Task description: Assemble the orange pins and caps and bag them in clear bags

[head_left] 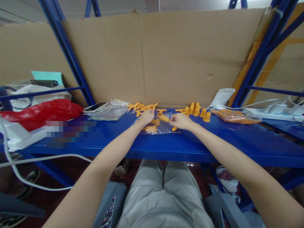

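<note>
My right hand [180, 121] is closed on the end of an orange plastic cylinder-like piece [164, 118], which points left above a transparent plastic bag [163, 129]. Curled at the bag's left side is my left hand [147, 117]; what its fingers hold, if anything, is too small to make out. Orange tube-shaped pieces [150, 129] lie at the bag beneath the left hand; whether they are inside it I cannot tell. Behind the left hand lies a loose pile of orange branched pieces [136, 106]. Several orange cup-shaped pieces [197, 110] stand to the right of my right hand.
The blue shelf [166, 147] has a cardboard sheet [171, 60] behind it. At right lie a bag of orange pieces [234, 116] and a white power strip [273, 114]. Leftward are a flat plastic bag [111, 110], a phone [97, 107] with cable, and a red bag [45, 112].
</note>
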The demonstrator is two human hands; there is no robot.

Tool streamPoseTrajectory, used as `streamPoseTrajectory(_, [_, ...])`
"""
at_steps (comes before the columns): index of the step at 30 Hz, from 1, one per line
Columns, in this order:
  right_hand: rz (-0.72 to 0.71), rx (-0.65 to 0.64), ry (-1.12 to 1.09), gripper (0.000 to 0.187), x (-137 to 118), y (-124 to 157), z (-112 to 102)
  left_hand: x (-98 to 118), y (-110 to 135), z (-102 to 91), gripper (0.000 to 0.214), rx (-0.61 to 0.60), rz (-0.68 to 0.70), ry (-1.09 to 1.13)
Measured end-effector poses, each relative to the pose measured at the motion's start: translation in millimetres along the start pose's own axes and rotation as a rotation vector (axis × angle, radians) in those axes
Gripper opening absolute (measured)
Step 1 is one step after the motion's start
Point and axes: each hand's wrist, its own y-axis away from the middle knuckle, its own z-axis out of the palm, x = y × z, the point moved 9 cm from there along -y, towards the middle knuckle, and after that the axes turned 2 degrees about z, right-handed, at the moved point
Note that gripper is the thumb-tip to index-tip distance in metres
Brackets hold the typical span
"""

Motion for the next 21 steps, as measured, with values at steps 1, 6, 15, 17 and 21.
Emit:
streamPoseTrajectory(1, [0.001,-0.005,0.004,0.024,-1,0,1,-3,0,-1.7,0.051,0.007,-0.022,-0.014])
streamPoseTrajectory(6, [0.003,0.019,0.019,0.023,-4,-1,3,-16,-4,-4.8,0.053,-0.025,-0.088,-0.013])
streamPoseTrajectory(15, [-0.027,0.024,0.044,0.026,-4,-1,6,-4,2,-2.9,0.05,-0.036,-0.07,0.043])
streamPoseTrajectory(17, [-0.036,0.018,0.009,0.025,-4,-1,6,-3,2,-2.1,0.047,-0.037,-0.057,0.053])
streamPoseTrajectory(21, [-0.089,0.006,-0.122,0.022,-6,-3,12,-2,0,0.7,0.037,-0.044,0.001,0.069])
